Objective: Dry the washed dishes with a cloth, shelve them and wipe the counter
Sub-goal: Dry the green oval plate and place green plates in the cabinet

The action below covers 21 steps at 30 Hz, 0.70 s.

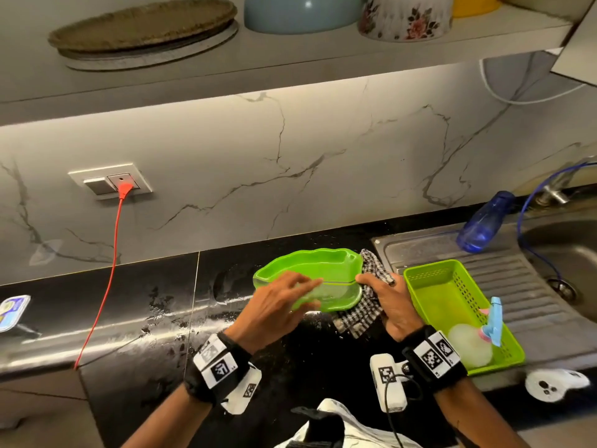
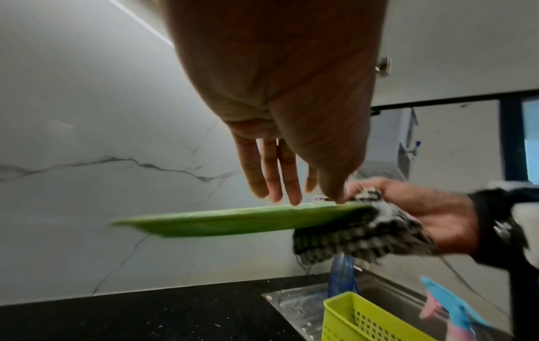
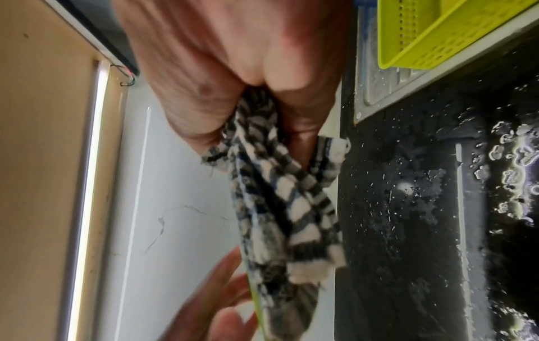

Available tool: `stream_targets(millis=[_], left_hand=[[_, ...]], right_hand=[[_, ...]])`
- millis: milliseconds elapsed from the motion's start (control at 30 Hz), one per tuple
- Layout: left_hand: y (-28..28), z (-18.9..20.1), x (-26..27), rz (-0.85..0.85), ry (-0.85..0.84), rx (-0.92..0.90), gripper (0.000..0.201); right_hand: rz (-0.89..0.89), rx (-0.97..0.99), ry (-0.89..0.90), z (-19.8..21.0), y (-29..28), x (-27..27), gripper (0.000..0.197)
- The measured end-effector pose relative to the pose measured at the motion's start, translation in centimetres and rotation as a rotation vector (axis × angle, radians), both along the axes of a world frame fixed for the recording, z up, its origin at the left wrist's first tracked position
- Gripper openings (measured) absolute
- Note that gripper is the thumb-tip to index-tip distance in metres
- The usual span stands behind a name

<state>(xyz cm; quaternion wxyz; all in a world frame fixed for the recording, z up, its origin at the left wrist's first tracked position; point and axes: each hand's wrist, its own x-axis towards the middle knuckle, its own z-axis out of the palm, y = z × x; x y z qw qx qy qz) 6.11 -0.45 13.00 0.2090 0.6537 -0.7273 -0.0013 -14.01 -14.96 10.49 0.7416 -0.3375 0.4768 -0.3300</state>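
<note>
Ideally, the right hand (image 1: 392,305), pinching the cloth (image 1: 361,313) round the green dish (image 1: 310,279) at 3 o'clock, wipes along the rim while the straight-fingered left hand (image 1: 277,305) steadies it.

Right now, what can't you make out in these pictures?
- Green dish: motion-blurred in the left wrist view; its right end is wrapped by the checked cloth.
- Right hand fingers: under the cloth, head view.
- Sink: cut off by the right edge, head view.
</note>
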Motion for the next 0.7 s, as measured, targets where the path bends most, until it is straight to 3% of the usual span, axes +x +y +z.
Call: stream_targets(millis=[67, 100, 200, 233, 300, 400, 433, 533, 567, 633, 700], left_hand=[[0.5, 0.3, 1.7, 0.193, 0.097, -0.113, 0.039], [0.8, 0.2, 2.7, 0.290, 0.128, -0.143, 0.036], [1.6, -0.3, 4.7, 0.465, 0.225, -0.041, 0.051], [1.6, -0.6, 5.2, 0.491, 0.314, 0.024, 0.055], [1.3, -0.6, 5.3, 0.505, 0.587, 0.158, 0.054], [0.5, -0.2, 4.8, 0.449, 0.967, 0.278, 0.028], [0.4, 0.2, 4.5, 0.434, 1.049, 0.311, 0.021], [0.7, 1.1, 4.0, 0.393, 1.254, 0.371, 0.020], [0.8, 1.1, 4.0, 0.377, 1.307, 0.376, 0.022], [1.1, 1.2, 3.9, 0.362, 1.393, 0.372, 0.023], [1.4, 1.0, 3.6, 0.387, 1.448, 0.351, 0.023]], right_hand=[[-0.024, -0.020, 0.017, -0.1, -0.5, -0.8, 0.034], [-0.036, -0.016, 0.019, -0.1, -0.8, -1.3, 0.035], [-0.036, 0.016, 0.002, -0.5, -1.7, -2.7, 0.080], [-0.031, 0.018, -0.016, -0.6, -1.9, -3.0, 0.088], [-0.002, 0.003, -0.041, -0.1, -2.1, -3.4, 0.080], [0.047, -0.034, -0.030, 0.9, -2.3, -3.7, 0.029], [0.044, -0.033, -0.034, 0.9, -2.5, -3.8, 0.026], [0.057, -0.016, -0.060, 0.6, -3.2, -4.1, 0.057], [0.054, -0.050, -0.042, 0.7, -3.4, -4.2, 0.057], [0.012, -0.215, 0.075, 0.6, -3.8, -4.1, 0.037], [-0.023, -0.514, 0.306, 1.1, -3.7, -4.0, 0.022]])
